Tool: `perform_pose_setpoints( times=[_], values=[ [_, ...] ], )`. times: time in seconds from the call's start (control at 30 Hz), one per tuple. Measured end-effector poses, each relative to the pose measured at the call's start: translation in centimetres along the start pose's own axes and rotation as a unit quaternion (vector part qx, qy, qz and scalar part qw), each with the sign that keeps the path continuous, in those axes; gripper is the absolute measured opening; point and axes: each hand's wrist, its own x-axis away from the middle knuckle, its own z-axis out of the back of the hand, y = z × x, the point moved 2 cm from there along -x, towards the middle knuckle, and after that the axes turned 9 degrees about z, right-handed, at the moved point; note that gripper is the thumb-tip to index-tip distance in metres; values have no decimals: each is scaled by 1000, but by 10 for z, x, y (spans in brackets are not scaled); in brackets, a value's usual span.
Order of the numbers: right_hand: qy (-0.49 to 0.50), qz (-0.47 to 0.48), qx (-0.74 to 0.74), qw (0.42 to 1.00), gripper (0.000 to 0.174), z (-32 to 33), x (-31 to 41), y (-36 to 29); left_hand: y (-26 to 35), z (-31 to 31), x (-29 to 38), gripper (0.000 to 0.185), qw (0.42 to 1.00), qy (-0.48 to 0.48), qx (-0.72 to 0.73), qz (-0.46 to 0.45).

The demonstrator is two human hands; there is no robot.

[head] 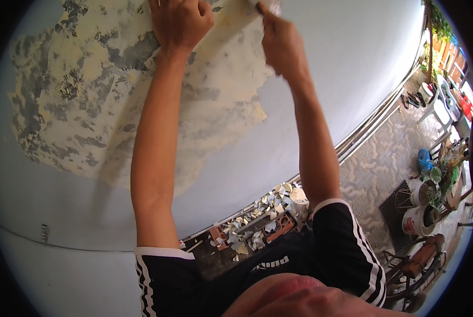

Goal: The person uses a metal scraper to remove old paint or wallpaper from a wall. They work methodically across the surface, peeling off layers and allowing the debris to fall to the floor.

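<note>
A pale blue painted wall fills much of the view, with a large patch of bared plaster, cream and grey with ragged paint edges. My right hand is closed around a scraper-like tool at the patch's upper right; its handle end shows, while the head is blurred and partly cut off by the picture's top. My left hand is against or close to the bared plaster, at the top centre. Its thumb is bent and its fingertips run out of view, so I cannot tell whether it holds anything.
Paint flakes lie along the wall's foot among hollow bricks. Long thin strips run beside the wall. On the patterned tile floor at right stand potted plants, a plastic chair and a bicycle.
</note>
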Motion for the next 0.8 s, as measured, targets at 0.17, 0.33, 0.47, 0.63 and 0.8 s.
perform_pose_setpoints(
  times=[0.17,0.33,0.47,0.63,0.8],
  values=[
    [-52,-73,-29,996,41,19,-3,-33,2,4,5,22,1000,-15,6,16],
    [-85,-148,-97,981,45,43,-44,-65,1,0,-3,22,1000,-22,4,18],
    [-29,-13,25,999,39,13,-13,-24,2,3,4,22,999,-29,6,20],
    [-101,-100,-10,990,44,41,-56,-57,0,4,-2,25,999,-32,-21,19],
    [-46,104,38,993,42,29,-23,-21,5,1,1,31,1000,-15,4,24]
  ],
)
